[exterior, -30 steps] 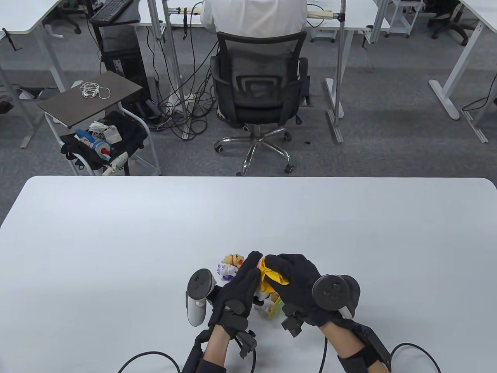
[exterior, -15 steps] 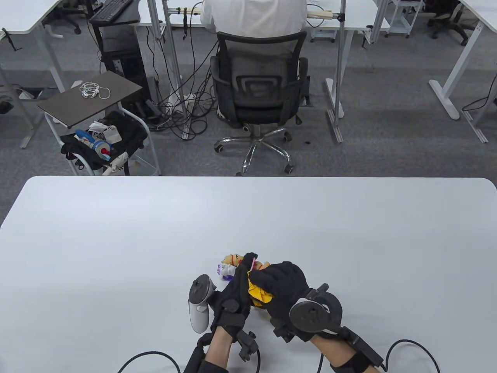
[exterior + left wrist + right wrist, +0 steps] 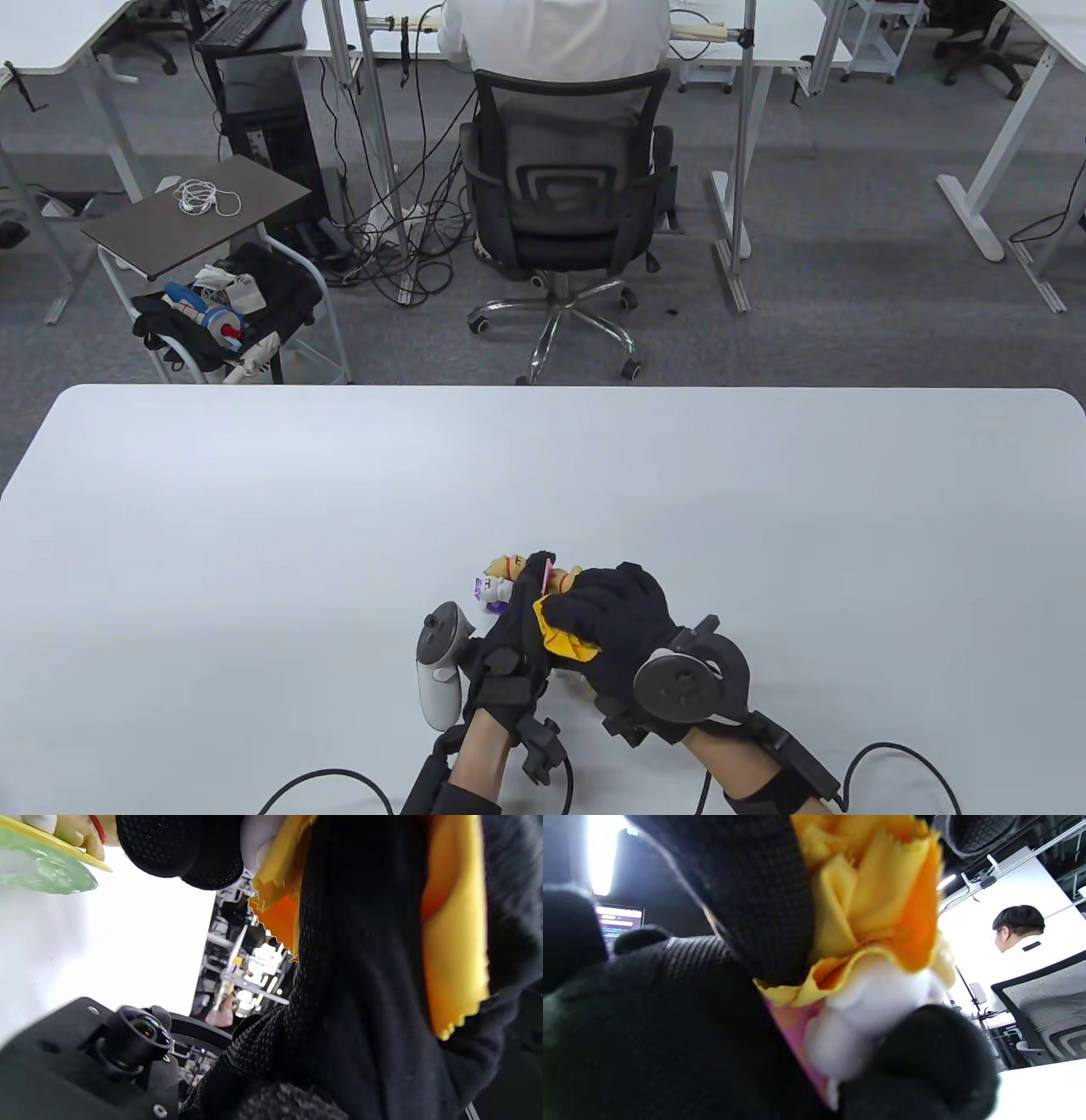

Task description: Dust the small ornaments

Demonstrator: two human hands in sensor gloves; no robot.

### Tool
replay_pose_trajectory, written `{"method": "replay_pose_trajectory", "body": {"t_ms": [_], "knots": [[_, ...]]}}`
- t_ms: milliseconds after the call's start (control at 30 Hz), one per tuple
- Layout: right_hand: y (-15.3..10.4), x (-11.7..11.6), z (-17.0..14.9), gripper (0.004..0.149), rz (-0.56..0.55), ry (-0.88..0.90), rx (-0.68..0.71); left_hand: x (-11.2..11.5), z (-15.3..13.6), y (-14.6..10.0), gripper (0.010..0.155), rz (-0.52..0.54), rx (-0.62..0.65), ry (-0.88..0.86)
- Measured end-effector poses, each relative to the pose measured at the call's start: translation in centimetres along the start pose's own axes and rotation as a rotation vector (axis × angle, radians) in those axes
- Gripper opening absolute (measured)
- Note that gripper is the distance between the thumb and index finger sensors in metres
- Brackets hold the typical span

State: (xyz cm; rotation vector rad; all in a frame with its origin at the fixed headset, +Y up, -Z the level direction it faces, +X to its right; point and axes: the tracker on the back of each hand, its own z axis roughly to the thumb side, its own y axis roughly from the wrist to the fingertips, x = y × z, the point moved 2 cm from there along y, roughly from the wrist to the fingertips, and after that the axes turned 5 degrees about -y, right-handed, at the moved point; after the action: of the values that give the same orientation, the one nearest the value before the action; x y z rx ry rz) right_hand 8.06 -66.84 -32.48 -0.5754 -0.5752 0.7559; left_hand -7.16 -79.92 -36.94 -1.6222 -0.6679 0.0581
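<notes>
Table view: the left hand (image 3: 519, 624) is gripping a small ornament (image 3: 547, 576) just above the tabletop (image 3: 254, 526), near its front edge, while the right hand (image 3: 612, 613) is pinching a yellow cloth (image 3: 562, 637) against it. Two more figurines (image 3: 501, 579) are lying just beyond. Wiping looks to be under way; next the ornament probably needs turning to expose undusted faces.

Left wrist view: the cloth (image 3: 454, 942) is draping over the gloved fingers (image 3: 360, 963); a green-based figurine (image 3: 46, 861) is showing at the corner.

Right wrist view: the cloth (image 3: 869, 899) is wrapping a white ornament (image 3: 869, 1010) pinched between fingers. Its long axis and facing cannot be told.
</notes>
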Motion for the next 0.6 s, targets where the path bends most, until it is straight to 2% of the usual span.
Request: {"method": "replay_pose_trajectory", "body": {"t_ms": [100, 233, 300, 433, 500, 600], "knots": [[0.1, 0.6, -1.7, 0.052, -0.016, 0.020, -0.085, 0.3, 0.4, 0.2, 0.062, -0.027, -0.016, 0.086], [0.3, 1.7, -4.5, 0.052, -0.041, 0.062, -0.229, 0.7, 0.0, 0.4, 0.061, -0.051, -0.028, 0.079], [0.3, 1.9, -5.5, 0.052, -0.035, 0.074, -0.283, 0.9, 0.1, 0.6, 0.060, -0.078, -0.034, 0.135], [0.1, 2.6, -6.3, 0.052, -0.075, 0.175, -0.319, 0.6, 0.9, 0.5, 0.060, -0.053, 0.010, 0.130], [0.2, 2.4, -6.0, 0.051, -0.052, 0.244, -0.345, -0.1, 1.2, 0.2, 0.059, -0.006, 0.036, 0.109], [0.1, 1.0, -5.4, 0.051, 0.042, 0.316, -0.392, -0.6, 1.6, -0.3, 0.059, 0.031, 0.064, 0.097]]}}
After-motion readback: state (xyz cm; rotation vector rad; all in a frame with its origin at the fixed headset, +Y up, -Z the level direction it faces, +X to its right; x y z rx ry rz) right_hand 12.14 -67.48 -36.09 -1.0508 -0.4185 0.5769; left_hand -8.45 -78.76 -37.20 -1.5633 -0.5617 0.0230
